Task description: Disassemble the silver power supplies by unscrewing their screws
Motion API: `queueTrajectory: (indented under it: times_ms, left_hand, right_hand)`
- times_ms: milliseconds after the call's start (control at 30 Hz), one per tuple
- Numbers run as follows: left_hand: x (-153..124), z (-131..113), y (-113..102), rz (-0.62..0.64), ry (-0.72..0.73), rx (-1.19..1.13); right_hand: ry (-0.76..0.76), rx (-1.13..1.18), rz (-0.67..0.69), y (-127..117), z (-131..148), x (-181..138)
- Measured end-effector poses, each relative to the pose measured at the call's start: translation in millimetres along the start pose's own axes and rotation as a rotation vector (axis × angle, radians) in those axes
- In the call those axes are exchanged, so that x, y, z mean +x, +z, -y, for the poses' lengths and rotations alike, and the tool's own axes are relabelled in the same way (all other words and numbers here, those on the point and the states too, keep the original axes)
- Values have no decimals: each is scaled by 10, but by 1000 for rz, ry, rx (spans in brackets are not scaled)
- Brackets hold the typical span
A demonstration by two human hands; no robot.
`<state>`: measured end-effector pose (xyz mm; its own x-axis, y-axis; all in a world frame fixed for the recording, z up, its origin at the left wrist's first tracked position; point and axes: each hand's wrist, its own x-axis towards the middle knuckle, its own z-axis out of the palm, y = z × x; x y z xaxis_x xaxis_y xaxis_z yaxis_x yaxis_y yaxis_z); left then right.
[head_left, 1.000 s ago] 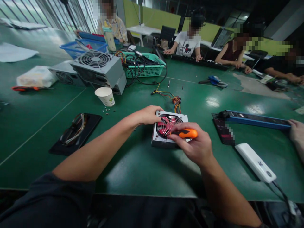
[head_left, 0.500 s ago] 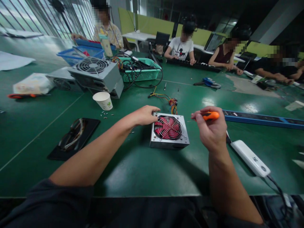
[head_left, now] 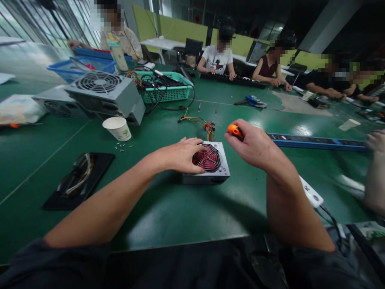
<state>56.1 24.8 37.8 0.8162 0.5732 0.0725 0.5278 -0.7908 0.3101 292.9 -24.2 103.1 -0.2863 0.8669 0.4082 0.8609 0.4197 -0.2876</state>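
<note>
A silver power supply (head_left: 223, 159) with a red fan under a round wire grille lies on the green table (head_left: 180, 220). My left hand (head_left: 183, 155) spans its left part from above, thumb at the near edge and fingers towards the far edge, gripping it. Just right of and above the box, my right hand (head_left: 252, 144) is closed round a screwdriver (head_left: 235, 131). Only the orange handle shows; its shaft is hidden. A bundle of coloured cables (head_left: 209, 129) runs out behind the box.
Left are a paper cup (head_left: 117, 128), small screws (head_left: 122, 146) and glasses (head_left: 77, 172) on a black pad. Behind stand larger power supplies (head_left: 104, 98) and a green basket (head_left: 168, 93). Right are a blue strip (head_left: 315, 141), a white device (head_left: 311, 192) and another person's blurred hand (head_left: 375, 140).
My left hand has moved from the box's far left corner to spread over its top. My right hand has turned over and come nearer the box. Another person's arm has appeared at right.
</note>
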Motion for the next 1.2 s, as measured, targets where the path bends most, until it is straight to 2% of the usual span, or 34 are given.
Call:
queueTrajectory:
  times_ms: [133, 233, 300, 367, 467, 567, 700, 867, 1100, 1200]
  left_hand:
    - [-27, 14, -37, 20, -1, 7]
    - [-44, 36, -41, 32, -7, -1]
    - [-49, 57, -35, 26, -8, -9]
    - [-50, 78, -33, 17, -8, -17]
    - [-46, 91, -51, 22, 1, -24]
    - [-38, 87, -84, 51, 22, -24]
    - [-38, 80, -115, 58, 61, -54]
    - [-50, 76, -121, 47, 140, -108]
    - [-31, 128, -69, -29, 301, -116]
    - [-28, 146, -64, -66, 344, -71]
  right_hand:
    - [-31, -145, 136, -72, -74, 135]
    - [-47, -152, 195, -91, -110, 184]
    - [-49, -106, 186, -114, -106, 185]
    - [-58, -32, 120, -153, -92, 162]
    - [-61, 172, 45, -232, -86, 89]
    - [-83, 331, 92, -310, -99, 0]
    - [-122, 309, 177, -357, -82, -83]
    - [-128, 314, 192, -329, -32, -115]
    - [-225, 254, 419, -404, -31, -98]
    - [-214, 262, 485, -442, -20, -87]
